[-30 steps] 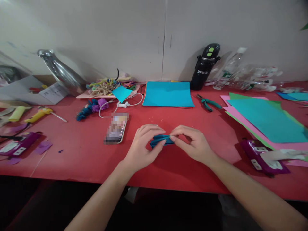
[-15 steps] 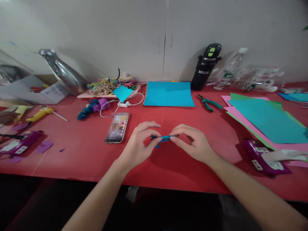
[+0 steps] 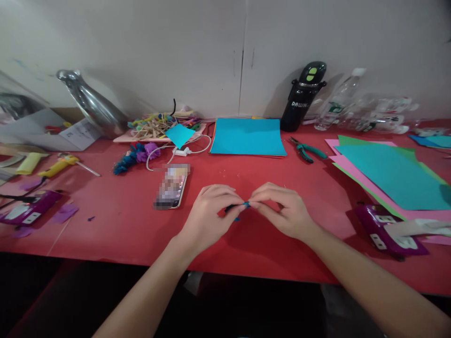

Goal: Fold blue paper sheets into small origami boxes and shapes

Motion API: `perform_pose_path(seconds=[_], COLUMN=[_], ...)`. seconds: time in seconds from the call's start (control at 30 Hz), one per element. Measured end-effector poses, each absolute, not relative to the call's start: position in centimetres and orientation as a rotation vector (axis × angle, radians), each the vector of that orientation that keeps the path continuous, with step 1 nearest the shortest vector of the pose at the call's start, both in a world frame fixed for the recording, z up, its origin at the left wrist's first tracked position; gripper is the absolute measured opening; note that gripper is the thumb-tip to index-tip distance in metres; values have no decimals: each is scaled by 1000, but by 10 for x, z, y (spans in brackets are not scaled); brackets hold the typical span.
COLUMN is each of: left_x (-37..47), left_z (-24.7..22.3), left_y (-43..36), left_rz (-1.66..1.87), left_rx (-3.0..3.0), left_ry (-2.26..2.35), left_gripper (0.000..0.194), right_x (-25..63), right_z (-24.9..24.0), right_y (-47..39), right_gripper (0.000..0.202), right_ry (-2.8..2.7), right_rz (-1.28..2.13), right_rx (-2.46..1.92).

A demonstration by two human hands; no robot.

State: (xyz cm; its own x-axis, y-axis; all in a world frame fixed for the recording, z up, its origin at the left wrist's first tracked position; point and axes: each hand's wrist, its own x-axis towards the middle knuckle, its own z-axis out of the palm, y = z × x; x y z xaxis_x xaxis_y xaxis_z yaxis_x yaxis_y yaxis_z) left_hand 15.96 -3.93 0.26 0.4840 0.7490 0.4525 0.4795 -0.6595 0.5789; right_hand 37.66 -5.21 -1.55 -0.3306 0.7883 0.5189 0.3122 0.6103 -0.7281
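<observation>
Between my two hands is a small strip of blue paper (image 3: 247,204), mostly covered by my fingers. My left hand (image 3: 213,211) pinches it with thumb and forefinger; a bit of blue sticks out beneath that thumb. At the strip's right end my right hand (image 3: 282,209) grips it between thumb and forefinger. The fingertips of both hands nearly meet, held over the red table (image 3: 260,253). A phone (image 3: 172,187) lies to the left of my left hand.
Behind lie a stack of blue paper (image 3: 248,136), pliers (image 3: 307,150) and a black bottle (image 3: 303,96). Coloured sheets (image 3: 394,173) and a purple power strip (image 3: 391,231) are at right. Leftward are crumpled paper flowers (image 3: 136,157), a tray of sticks (image 3: 123,140) and a yellow glue gun (image 3: 61,165).
My left hand has slid right along the blue strip, so its fingertips are closer to my right hand's and less paper shows. A co-worker's hand at the far left has left the view.
</observation>
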Motion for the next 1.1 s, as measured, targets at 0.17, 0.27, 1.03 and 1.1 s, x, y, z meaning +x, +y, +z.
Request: perform_pose_path(seconds=[0.17, 0.27, 1.03, 1.1], left_x=[160, 161, 153, 146], left_z=[1, 1, 2, 1], left_y=[-40, -40, -40, -36], left_rz=[1030, 992, 827, 773], left_rx=[2395, 2429, 2133, 2142], left_ry=[1021, 1034, 1101, 1086], left_gripper=[6, 6, 12, 10], right_x=[373, 373, 377, 377], right_z=[-15, -16, -18, -18], right_y=[-52, -52, -51, -51], right_gripper=[8, 9, 7, 6], right_ry=[-1900, -1904, -1809, -1808], right_rz=[696, 688, 663, 682], right_rx=[-856, -863, -914, -920])
